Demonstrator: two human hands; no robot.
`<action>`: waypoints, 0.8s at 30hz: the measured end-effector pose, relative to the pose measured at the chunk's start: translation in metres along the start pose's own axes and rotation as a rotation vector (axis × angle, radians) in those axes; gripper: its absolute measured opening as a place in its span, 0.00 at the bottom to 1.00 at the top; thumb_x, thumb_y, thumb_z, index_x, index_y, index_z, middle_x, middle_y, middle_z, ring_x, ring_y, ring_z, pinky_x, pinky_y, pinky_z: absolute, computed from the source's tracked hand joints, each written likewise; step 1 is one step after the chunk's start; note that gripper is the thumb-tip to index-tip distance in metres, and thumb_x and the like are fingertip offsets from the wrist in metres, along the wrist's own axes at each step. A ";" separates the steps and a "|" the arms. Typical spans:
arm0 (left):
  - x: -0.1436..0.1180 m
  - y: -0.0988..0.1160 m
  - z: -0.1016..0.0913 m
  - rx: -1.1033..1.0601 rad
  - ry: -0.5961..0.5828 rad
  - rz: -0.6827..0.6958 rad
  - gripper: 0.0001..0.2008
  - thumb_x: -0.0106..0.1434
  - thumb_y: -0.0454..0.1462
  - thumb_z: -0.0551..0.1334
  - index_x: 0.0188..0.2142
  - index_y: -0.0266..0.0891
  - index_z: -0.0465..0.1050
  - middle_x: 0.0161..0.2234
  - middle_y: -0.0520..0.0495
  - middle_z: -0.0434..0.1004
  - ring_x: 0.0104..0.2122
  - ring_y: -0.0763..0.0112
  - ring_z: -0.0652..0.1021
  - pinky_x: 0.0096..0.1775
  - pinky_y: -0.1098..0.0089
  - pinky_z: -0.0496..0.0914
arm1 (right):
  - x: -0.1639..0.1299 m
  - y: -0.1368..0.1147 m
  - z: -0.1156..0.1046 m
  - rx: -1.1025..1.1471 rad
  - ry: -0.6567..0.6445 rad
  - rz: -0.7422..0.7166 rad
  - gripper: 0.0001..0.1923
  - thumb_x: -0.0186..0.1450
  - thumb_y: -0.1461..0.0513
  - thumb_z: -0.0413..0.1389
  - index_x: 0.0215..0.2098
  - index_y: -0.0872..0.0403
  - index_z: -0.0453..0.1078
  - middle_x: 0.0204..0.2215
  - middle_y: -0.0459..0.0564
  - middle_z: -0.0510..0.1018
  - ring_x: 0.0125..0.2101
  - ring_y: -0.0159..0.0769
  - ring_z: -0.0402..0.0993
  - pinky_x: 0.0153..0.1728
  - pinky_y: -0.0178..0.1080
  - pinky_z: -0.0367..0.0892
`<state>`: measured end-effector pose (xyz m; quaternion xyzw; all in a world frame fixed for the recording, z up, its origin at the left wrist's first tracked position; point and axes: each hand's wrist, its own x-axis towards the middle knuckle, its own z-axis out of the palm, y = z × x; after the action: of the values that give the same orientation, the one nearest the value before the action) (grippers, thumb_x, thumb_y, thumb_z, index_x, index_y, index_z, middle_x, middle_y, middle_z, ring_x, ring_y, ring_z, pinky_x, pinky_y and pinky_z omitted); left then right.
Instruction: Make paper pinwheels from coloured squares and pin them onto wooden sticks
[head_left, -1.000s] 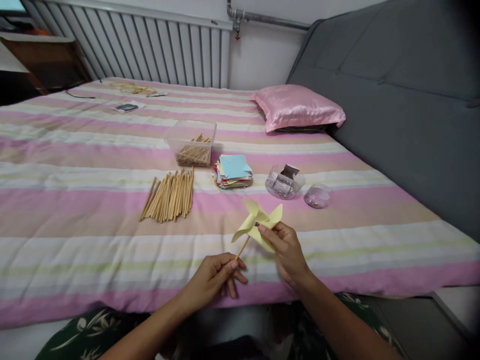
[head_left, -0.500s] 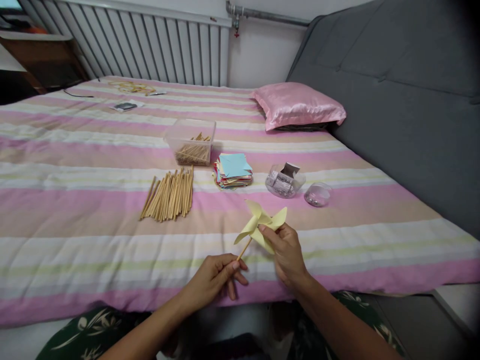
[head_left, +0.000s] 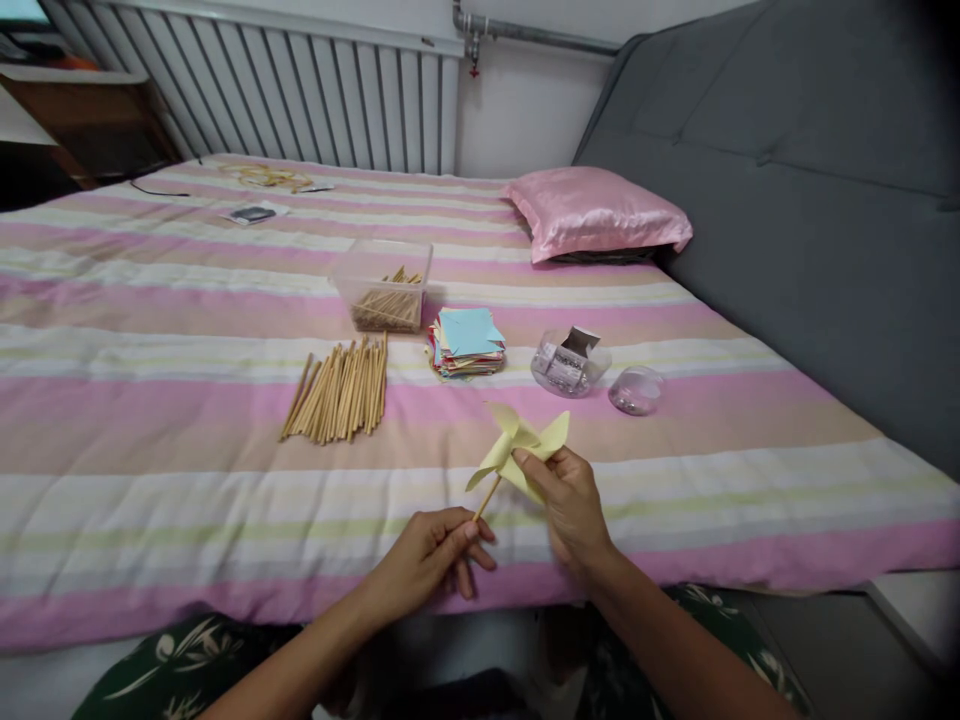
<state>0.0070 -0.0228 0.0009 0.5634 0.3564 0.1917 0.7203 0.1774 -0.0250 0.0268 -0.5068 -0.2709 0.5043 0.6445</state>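
Pale yellow folded-paper pinwheel (head_left: 517,452) on thin wooden stick (head_left: 486,497), four curled blades, held above striped bed (head_left: 187,480). Left hand (head_left: 431,555) fingers pinch stick's lower end. Right hand (head_left: 574,505) fingers pressed on pinwheel centre. Loose wooden sticks pile (head_left: 337,392) well beyond fingers.

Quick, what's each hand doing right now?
Left hand: closed on the wooden stick of the yellow paper pinwheel.
Right hand: fingertips pinching the pinwheel's centre.

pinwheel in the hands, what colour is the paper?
Pale yellow: the folded paper pinwheel on its thin wooden stick, seen best in the head view.
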 end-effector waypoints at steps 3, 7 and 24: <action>0.001 0.001 -0.001 -0.095 0.057 0.013 0.19 0.63 0.48 0.54 0.36 0.33 0.69 0.31 0.40 0.80 0.18 0.74 0.77 0.19 0.78 0.62 | 0.000 -0.005 -0.003 0.048 -0.191 -0.036 0.20 0.56 0.50 0.59 0.41 0.54 0.72 0.38 0.51 0.79 0.39 0.41 0.74 0.39 0.40 0.68; 0.000 0.003 -0.003 -0.185 0.137 0.048 0.19 0.62 0.49 0.54 0.36 0.34 0.68 0.31 0.40 0.80 0.18 0.74 0.76 0.19 0.78 0.63 | -0.002 0.002 -0.003 -0.033 -0.253 -0.037 0.25 0.54 0.52 0.61 0.48 0.51 0.68 0.42 0.52 0.77 0.42 0.39 0.72 0.41 0.38 0.67; -0.009 0.013 -0.013 0.112 0.326 0.184 0.16 0.61 0.46 0.57 0.36 0.34 0.72 0.28 0.46 0.76 0.26 0.71 0.75 0.29 0.72 0.69 | -0.013 0.023 0.009 -0.286 -0.329 -0.021 0.11 0.57 0.56 0.59 0.27 0.56 0.76 0.24 0.47 0.76 0.28 0.34 0.69 0.31 0.35 0.64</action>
<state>-0.0066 -0.0162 0.0147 0.5942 0.4256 0.3253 0.5999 0.1570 -0.0338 0.0109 -0.5012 -0.4464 0.5300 0.5182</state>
